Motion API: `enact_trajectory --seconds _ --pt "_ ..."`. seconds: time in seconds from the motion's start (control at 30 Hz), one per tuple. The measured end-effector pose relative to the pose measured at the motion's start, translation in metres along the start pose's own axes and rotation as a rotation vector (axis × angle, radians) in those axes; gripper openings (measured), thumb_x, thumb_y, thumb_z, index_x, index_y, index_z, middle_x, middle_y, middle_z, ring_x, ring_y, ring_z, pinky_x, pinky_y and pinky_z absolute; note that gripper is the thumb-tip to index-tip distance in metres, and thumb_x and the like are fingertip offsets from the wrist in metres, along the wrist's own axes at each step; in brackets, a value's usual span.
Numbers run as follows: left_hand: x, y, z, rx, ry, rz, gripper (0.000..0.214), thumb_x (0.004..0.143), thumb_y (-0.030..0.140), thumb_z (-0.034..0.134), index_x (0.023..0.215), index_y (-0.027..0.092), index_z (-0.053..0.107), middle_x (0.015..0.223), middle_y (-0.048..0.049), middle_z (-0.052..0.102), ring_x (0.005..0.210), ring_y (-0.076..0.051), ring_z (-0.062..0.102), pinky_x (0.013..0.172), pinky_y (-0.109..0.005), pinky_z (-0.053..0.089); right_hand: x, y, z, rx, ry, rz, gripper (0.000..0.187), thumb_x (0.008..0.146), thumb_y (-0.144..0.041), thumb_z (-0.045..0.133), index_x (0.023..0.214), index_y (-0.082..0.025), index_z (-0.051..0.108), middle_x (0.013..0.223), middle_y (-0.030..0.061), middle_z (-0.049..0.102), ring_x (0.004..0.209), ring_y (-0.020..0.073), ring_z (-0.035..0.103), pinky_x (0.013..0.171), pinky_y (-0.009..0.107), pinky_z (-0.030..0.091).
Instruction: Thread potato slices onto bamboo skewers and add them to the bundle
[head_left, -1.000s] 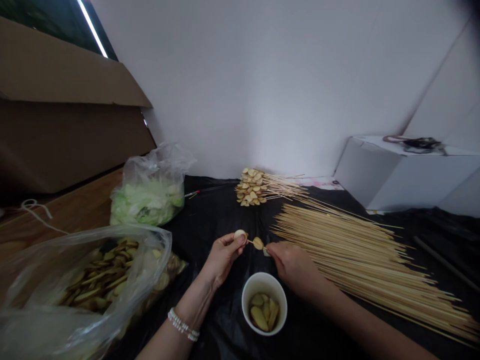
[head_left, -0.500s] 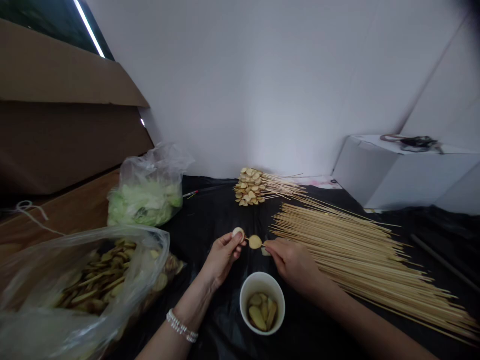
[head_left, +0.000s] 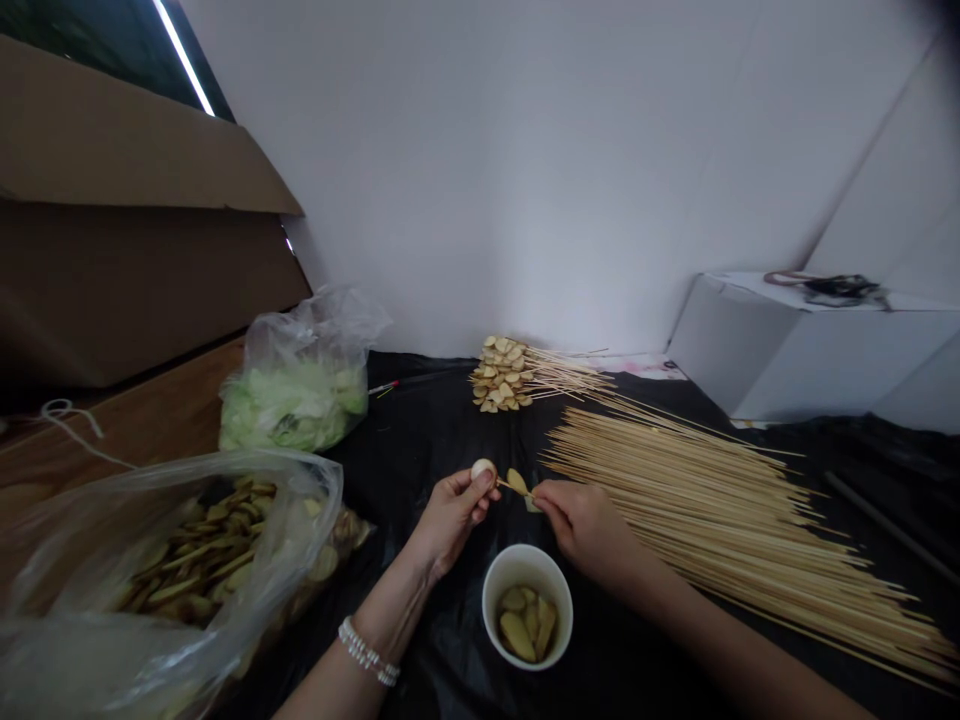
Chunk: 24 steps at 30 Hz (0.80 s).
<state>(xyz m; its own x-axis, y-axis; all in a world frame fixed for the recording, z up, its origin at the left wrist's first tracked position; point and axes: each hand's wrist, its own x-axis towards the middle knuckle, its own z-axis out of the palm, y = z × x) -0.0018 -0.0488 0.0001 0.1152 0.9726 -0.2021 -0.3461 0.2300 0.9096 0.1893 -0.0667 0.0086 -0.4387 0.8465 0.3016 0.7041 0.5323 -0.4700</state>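
Above the white cup, my left hand [head_left: 454,515] pinches a round potato slice [head_left: 484,468] between thumb and fingers. My right hand [head_left: 581,515] is closed on a thin wooden skewer [head_left: 505,485], which spans the short gap to the left fingertips. Between the hands, another potato slice [head_left: 517,481] is threaded on the skewer and stands tilted. A small pale piece [head_left: 532,505] shows just under my right fingertips; I cannot tell whether it is on the skewer. The white cup [head_left: 489,612] holds several potato slices [head_left: 525,625].
Loose skewers [head_left: 720,510] cover the right side of the black sheet [head_left: 420,430]. Finished potato skewers [head_left: 504,375] are piled by the wall. At left lie an open bag of slices [head_left: 202,550] and a bag of pale green vegetables [head_left: 300,400]. A white box [head_left: 810,355] stands at right.
The threaded slice has turned from facing me to a narrower, tilted angle. My two hands are slightly closer together, and both still hold their things.
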Motion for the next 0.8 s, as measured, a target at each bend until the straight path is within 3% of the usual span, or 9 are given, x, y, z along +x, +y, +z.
enact_trajectory --seconds 0.2,0.5,0.8 --pt "-0.0003 -0.002 0.0012 0.051 0.012 0.035 0.034 0.06 0.039 0.081 0.071 0.009 0.068 0.063 -0.0025 0.06 0.048 -0.001 0.04 0.042 -0.013 0.029 -0.0017 -0.0021 0.0026 -0.066 0.024 0.0 0.029 0.094 -0.018 0.033 0.08 -0.018 0.058 0.077 0.0046 0.064 0.075 0.0148 0.058 0.069 0.024 0.036" --pt "0.0008 -0.0049 0.0019 0.118 0.01 0.074 0.033 0.064 0.04 0.078 0.072 0.01 0.067 0.062 -0.0017 0.059 0.048 -0.002 0.04 0.042 -0.015 0.029 -0.0015 -0.0057 0.0029 -0.117 -0.042 0.07 0.028 0.094 -0.021 0.032 0.08 -0.018 0.057 0.075 0.004 0.064 0.07 0.0142 0.057 0.063 0.025 0.032" --pt "0.0004 0.0017 0.0018 0.041 0.037 0.088 0.035 0.059 0.037 0.082 0.076 0.011 0.067 0.065 0.0015 0.055 0.05 -0.002 0.04 0.044 -0.014 0.029 -0.0004 -0.0013 0.0048 0.007 0.035 0.074 0.018 0.094 -0.024 0.038 0.09 -0.019 0.055 0.084 0.0033 0.063 0.076 0.0145 0.057 0.067 0.024 0.036"
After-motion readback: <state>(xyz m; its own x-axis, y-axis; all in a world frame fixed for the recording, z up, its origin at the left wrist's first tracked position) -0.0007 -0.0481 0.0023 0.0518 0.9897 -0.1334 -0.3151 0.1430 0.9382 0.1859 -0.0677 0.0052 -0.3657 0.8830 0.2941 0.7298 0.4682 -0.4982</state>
